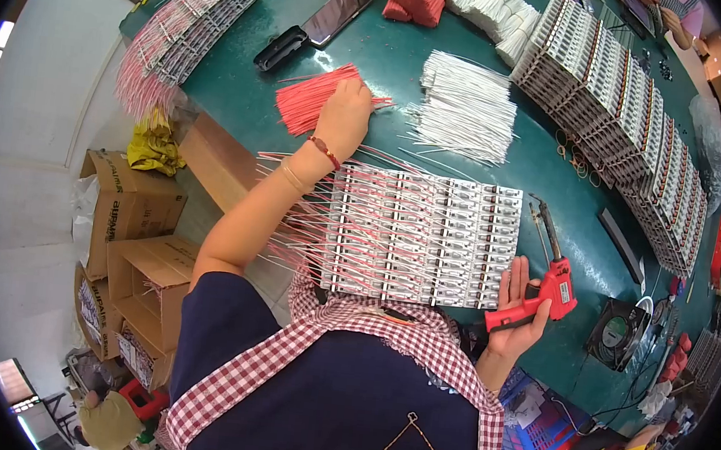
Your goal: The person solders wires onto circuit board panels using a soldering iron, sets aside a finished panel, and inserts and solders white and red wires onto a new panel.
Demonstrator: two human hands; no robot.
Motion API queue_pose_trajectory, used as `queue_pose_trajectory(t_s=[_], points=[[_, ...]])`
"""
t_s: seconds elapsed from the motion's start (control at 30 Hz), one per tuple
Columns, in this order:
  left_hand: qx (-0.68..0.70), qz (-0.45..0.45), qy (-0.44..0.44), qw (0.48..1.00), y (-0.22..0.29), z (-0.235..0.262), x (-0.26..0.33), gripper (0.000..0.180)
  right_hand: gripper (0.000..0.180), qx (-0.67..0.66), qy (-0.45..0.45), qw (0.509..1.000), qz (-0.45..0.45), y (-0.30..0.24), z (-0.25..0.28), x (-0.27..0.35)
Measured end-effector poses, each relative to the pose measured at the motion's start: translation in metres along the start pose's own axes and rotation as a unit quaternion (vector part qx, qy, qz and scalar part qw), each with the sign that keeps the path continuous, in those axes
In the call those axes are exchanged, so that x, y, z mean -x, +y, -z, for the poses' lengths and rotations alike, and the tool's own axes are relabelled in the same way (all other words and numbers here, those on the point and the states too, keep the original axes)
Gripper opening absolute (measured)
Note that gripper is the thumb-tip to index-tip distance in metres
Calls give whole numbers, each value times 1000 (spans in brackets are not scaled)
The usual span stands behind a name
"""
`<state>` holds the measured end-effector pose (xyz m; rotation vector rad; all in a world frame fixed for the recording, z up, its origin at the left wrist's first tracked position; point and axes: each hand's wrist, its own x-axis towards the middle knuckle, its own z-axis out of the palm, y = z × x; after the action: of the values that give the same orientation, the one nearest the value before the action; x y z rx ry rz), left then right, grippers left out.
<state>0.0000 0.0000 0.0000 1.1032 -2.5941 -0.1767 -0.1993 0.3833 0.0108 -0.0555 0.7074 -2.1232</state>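
Head camera: left of my worn pair, looking steeply down past my chest [320, 393].
Bench [393, 52]: seen from above its near edge, left edge in view.
My chest: nearest the lens, left hand [346, 119] and right hand [510, 337] farther off.
Rim: fisheye-wide, bending straight edges.

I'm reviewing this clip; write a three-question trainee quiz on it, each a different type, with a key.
1. True or false: the right hand holds a red gun-shaped tool.
2. Fill in: the left hand is at a pile of ____ wires.
3. Multiple choice: where does the loose pile of white wires lie? (a) left of the left hand; (b) right of the left hand; (c) under the phone.

Key: 1. True. 2. Red wires. 3. b.
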Motion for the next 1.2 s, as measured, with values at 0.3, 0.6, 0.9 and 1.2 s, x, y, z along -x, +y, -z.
queue_pose_trajectory(t_s=[0.3,0.6,0.9,1.2], points=[[120,-32,212,969,12,64,-13,11,39,-4,-7,1000,-2,0,0,1],[599,70,139,786,25,42,-6,24,40,0,4,1000,-3,0,-1,0],[578,86,172,793,41,27,5,30,40,17,5,1000,0,1,-1,0],[607,82,176,770,53,33,10,29,39,15,10,1000,5,1,0,0]])
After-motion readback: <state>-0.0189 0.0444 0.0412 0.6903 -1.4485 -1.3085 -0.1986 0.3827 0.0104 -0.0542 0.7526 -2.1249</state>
